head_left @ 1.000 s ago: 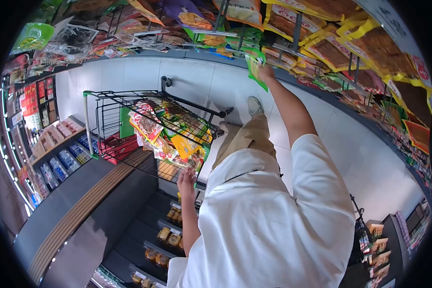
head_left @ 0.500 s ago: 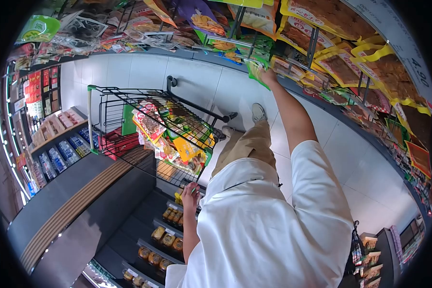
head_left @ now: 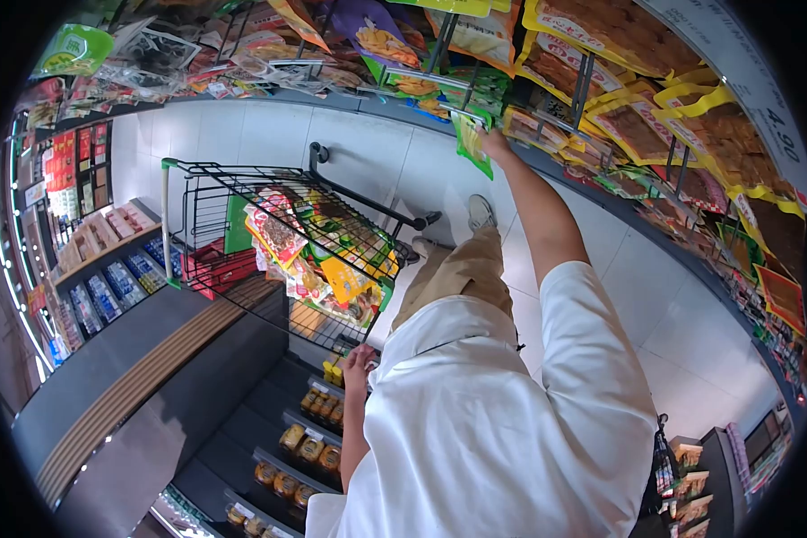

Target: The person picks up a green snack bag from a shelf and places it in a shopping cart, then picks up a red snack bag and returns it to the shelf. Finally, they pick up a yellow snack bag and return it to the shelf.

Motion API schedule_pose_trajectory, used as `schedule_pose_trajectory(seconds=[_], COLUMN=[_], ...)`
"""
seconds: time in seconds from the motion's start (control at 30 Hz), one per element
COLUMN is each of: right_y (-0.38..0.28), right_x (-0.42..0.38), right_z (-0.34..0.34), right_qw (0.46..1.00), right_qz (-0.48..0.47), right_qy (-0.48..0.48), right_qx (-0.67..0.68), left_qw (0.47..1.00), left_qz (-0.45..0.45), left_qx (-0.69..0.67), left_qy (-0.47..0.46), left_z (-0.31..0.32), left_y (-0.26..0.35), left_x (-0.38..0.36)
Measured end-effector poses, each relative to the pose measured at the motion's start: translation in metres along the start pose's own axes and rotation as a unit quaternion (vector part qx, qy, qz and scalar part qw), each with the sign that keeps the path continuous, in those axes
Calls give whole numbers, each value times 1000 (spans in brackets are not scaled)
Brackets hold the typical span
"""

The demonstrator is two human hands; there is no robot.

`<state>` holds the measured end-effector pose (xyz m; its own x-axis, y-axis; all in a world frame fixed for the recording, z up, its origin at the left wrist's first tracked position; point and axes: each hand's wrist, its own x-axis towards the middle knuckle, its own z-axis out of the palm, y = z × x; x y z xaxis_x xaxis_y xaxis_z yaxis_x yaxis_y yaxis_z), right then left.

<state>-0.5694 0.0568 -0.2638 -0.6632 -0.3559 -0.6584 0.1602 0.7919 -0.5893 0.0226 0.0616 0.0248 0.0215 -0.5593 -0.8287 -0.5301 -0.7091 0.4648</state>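
My right hand [head_left: 493, 143] reaches out to the hanging shelf and pinches the top edge of a green snack packet [head_left: 472, 143], which dangles beside a metal display hook. Behind it hang more green packets [head_left: 486, 88]. Low by my side, my left hand [head_left: 359, 360] is closed near the cart's close corner, its fingers curled; what they hold, if anything, I cannot make out. The black wire shopping cart [head_left: 242, 184] stands ahead to the left. Inside it lies a heap of colourful packaged foods [head_left: 318, 242].
Yellow-edged snack bags [head_left: 601, 31] hang at upper right, with a price sign [head_left: 771, 117] above. To the lower left is a dark display unit with jars [head_left: 309, 448] on its tiers. Blue packages [head_left: 125, 278] fill a shelf at left. Tiled floor [head_left: 368, 134] runs between.
My right hand has drawn slightly left and down with the green packet, which now hangs straighter. My left hand has turned a little and stays by the cart.
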Motion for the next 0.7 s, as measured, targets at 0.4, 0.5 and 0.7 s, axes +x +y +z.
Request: schedule_pose_trajectory(seconds=[0.4, 0.5, 0.7], right_y=[-5, -4, 8], right_x=[-3, -4, 1], right_z=[2, 1, 9], right_qw=[999, 997, 999], right_qz=[14, 37, 18], right_qy=[16, -17, 10], right_qx=[46, 67, 45], left_qw=[999, 999, 998], left_qz=[34, 46, 55], left_qx=[-11, -2, -3], left_qy=[-2, -5, -5], left_z=[8, 13, 18], left_y=[-13, -10, -4], left_x=[-1, -2, -8])
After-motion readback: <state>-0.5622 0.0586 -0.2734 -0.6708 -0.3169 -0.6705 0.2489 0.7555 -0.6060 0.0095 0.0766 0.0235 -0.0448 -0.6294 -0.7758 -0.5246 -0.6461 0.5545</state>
